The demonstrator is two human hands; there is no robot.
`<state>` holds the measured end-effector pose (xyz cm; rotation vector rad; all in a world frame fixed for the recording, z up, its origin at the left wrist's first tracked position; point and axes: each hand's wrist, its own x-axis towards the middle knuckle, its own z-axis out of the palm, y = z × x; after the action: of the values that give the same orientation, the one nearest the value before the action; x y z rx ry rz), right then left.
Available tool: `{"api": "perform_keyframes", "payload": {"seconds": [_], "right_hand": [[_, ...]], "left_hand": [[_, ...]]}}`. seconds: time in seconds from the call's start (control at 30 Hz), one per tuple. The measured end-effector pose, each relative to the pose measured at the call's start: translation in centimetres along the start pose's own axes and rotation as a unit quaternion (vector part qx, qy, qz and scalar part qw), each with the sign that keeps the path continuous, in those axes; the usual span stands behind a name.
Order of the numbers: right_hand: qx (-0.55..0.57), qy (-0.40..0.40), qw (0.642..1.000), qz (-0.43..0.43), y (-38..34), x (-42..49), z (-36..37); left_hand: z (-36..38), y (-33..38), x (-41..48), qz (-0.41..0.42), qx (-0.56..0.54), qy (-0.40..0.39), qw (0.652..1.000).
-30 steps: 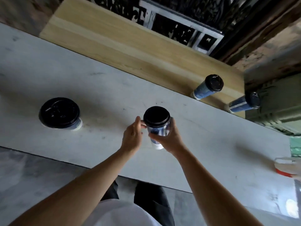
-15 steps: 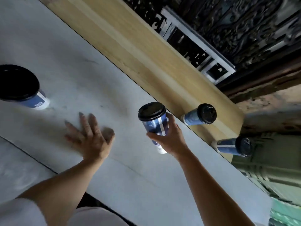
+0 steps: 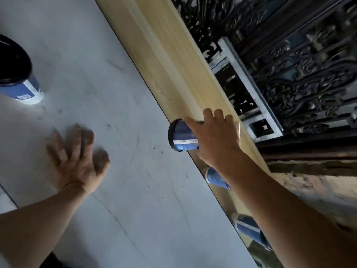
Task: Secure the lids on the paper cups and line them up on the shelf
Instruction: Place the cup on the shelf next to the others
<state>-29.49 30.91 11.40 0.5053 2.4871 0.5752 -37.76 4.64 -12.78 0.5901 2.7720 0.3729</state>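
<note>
My right hand [image 3: 216, 138] grips a blue paper cup with a black lid [image 3: 180, 136] and holds it over the near edge of the pale wooden shelf [image 3: 173, 70]. Two more blue cups stand on the shelf behind my right forearm, one [image 3: 215, 178] partly hidden and another [image 3: 249, 229] further right. My left hand [image 3: 77, 157] lies flat with spread fingers on the white counter [image 3: 135, 200]. A fourth lidded blue cup [image 3: 17, 74] stands on the counter at the far left.
Behind the shelf rises a dark ornate metal grille [image 3: 289, 64] with a light frame. A rough wall shows at the right. The counter's near edge runs along the lower left.
My left hand has let go of the cup and dropped flat onto the counter. My right hand has carried the cup forward to the shelf. The camera has tilted and moved closer.
</note>
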Motion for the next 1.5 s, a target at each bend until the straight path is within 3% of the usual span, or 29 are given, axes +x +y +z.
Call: {"api": "perform_keyframes", "payload": {"seconds": [0.2, 0.43, 0.83, 1.5], "right_hand": [[-0.156, 0.009, 0.986, -0.052, -0.2, 3.8, -3.3], [-0.251, -0.062, 0.966, 0.017, -0.5, 6.0, -4.6], [-0.186, -0.109, 0.977, -0.002, -1.3, 5.2, -4.4], [-0.196, -0.174, 0.964, 0.041, -0.8, 6.4, -5.1]], "left_hand": [[0.1, 0.0, 0.1, -0.013, 0.008, 0.0, 1.0], [0.0, 0.0, 0.2, -0.014, 0.006, 0.017, 1.0], [0.2, -0.2, 0.1, -0.009, 0.019, 0.013, 1.0], [0.2, -0.1, 0.1, -0.013, 0.011, 0.017, 1.0]]}}
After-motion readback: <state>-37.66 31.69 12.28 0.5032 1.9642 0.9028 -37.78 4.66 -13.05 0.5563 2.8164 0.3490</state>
